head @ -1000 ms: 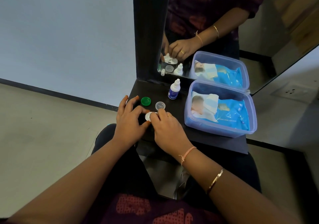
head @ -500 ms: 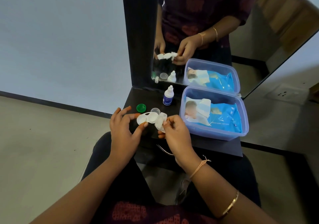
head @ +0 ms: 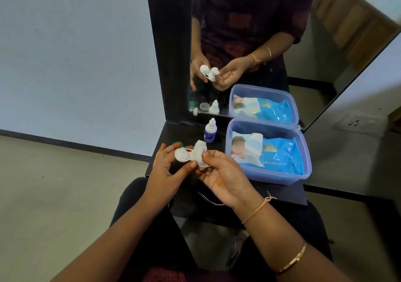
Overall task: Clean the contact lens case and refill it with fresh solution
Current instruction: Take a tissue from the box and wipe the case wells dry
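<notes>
I hold a white contact lens case (head: 181, 154) above the front of the black shelf (head: 171, 134). My left hand (head: 167, 168) pinches its left well between thumb and fingers. My right hand (head: 219, 173) grips a crumpled white tissue (head: 200, 151) pressed against the case's right well. A small solution bottle (head: 210, 130) with a white nozzle and blue label stands upright behind the case. A green cap (head: 178, 144) peeks out behind my left fingers. The clear cap seen earlier is hidden behind the case.
A translucent blue plastic box (head: 269, 178) holding a pack of wet wipes (head: 280, 153) sits on the right of the shelf. A black-framed mirror (head: 249, 42) rises behind it. A thin white cord (head: 208, 201) lies at the shelf's front edge.
The case was lifted off the shelf and held up between both hands. My right hand now presses the tissue onto the right well, and the view has tilted upward.
</notes>
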